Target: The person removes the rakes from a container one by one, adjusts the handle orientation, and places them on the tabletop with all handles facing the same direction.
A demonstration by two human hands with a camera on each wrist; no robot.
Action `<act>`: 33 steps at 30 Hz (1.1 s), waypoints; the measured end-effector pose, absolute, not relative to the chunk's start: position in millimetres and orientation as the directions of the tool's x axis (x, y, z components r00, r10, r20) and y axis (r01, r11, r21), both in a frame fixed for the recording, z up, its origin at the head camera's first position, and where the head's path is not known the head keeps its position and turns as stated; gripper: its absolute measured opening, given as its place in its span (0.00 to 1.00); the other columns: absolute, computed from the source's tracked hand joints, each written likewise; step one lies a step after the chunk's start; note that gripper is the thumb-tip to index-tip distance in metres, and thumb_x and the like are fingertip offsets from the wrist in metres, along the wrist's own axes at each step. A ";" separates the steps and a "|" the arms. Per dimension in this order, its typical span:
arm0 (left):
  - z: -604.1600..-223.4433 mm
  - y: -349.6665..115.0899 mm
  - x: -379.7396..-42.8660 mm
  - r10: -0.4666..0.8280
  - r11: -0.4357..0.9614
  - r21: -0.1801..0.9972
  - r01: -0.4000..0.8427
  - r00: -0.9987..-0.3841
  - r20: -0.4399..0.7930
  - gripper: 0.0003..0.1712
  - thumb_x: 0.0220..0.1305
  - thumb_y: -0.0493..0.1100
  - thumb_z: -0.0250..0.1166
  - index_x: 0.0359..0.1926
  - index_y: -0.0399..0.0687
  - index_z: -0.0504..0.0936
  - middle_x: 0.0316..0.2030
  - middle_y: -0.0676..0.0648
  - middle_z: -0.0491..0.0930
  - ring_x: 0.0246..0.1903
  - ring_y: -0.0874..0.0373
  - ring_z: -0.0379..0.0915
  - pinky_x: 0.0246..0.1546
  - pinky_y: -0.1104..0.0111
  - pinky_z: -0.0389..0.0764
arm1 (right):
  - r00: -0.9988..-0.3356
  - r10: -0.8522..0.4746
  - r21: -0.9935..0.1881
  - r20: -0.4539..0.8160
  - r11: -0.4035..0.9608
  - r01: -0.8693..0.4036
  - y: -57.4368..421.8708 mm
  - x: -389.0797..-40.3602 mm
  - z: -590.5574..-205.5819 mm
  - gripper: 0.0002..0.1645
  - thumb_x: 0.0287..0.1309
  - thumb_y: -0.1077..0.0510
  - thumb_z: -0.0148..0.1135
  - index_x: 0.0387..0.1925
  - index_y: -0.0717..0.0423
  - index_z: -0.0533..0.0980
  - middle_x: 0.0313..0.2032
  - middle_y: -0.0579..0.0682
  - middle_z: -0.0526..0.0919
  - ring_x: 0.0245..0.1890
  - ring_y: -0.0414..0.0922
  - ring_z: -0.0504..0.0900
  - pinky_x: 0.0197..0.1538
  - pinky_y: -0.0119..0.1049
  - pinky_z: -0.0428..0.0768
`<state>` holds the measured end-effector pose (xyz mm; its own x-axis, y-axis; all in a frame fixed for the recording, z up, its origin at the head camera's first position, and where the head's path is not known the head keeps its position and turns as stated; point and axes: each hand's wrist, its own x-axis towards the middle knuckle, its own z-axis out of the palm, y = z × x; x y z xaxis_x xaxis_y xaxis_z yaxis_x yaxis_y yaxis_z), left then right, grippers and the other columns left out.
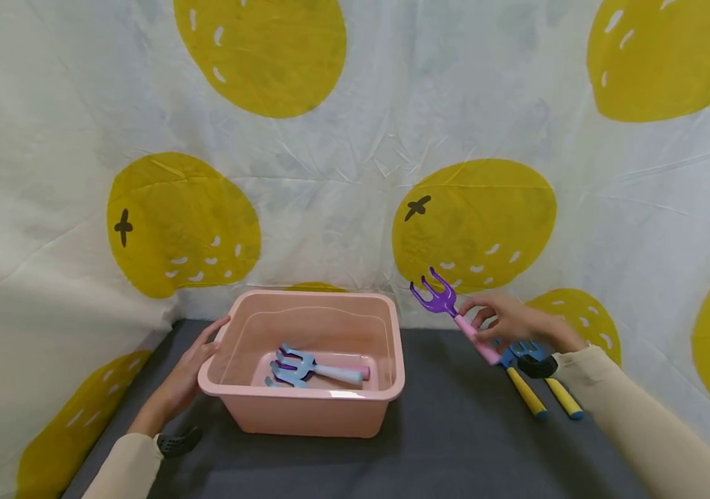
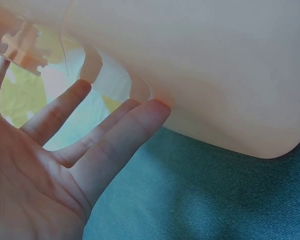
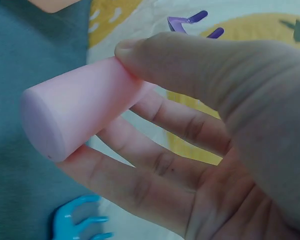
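Pale pink plastic forms the basin (image 1: pixel 305 416), which stands on a dark cloth (image 1: pixel 442 443). Light-blue hand forks (image 1: pixel 339 375) lie on its floor, with purple tines and a pink handle (image 1: pixel 365 372) showing beneath. The left hand (image 1: pixel 185 374) touches the basin's left side, its fingers straight and spread apart. Right of the basin, the right hand (image 1: pixel 510 322) pinches the pink grip of a purple fork (image 1: pixel 465 328) between thumb and fingers, raised above the cloth near two yellow-handled blue forks (image 1: pixel 526 393).
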<state>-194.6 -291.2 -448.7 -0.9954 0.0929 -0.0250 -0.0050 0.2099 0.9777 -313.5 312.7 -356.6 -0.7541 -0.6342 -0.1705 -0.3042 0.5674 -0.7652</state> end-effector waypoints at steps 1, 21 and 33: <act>-448.6 -291.6 -194.6 0.094 0.209 0.978 -0.007 -0.995 -0.027 0.35 0.81 0.60 0.45 0.82 0.69 0.45 0.80 0.40 0.42 0.67 0.30 0.59 0.53 0.42 0.80 | -0.755 -0.636 -0.772 -0.161 0.558 -0.306 315.3 -313.6 -363.2 0.30 0.64 0.62 0.69 0.65 0.59 0.70 0.44 0.62 0.81 0.35 0.55 0.85 0.31 0.52 0.87; -448.5 -297.8 -193.0 0.103 0.213 0.977 0.017 -0.995 -0.005 0.35 0.81 0.59 0.44 0.82 0.67 0.45 0.81 0.40 0.39 0.69 0.31 0.55 0.57 0.38 0.75 | -0.807 -0.542 -0.879 -0.235 0.473 -0.061 342.7 -299.1 -466.4 0.30 0.66 0.63 0.67 0.64 0.69 0.67 0.40 0.63 0.83 0.34 0.56 0.86 0.31 0.57 0.86; -451.0 -300.2 -192.9 0.130 0.201 0.979 0.041 -0.991 0.015 0.34 0.82 0.58 0.43 0.82 0.66 0.45 0.80 0.40 0.40 0.69 0.32 0.54 0.57 0.39 0.75 | -0.830 -0.487 -0.844 -0.272 0.535 -0.038 343.3 -291.7 -487.1 0.30 0.65 0.65 0.66 0.64 0.70 0.67 0.35 0.60 0.82 0.31 0.54 0.84 0.30 0.55 0.86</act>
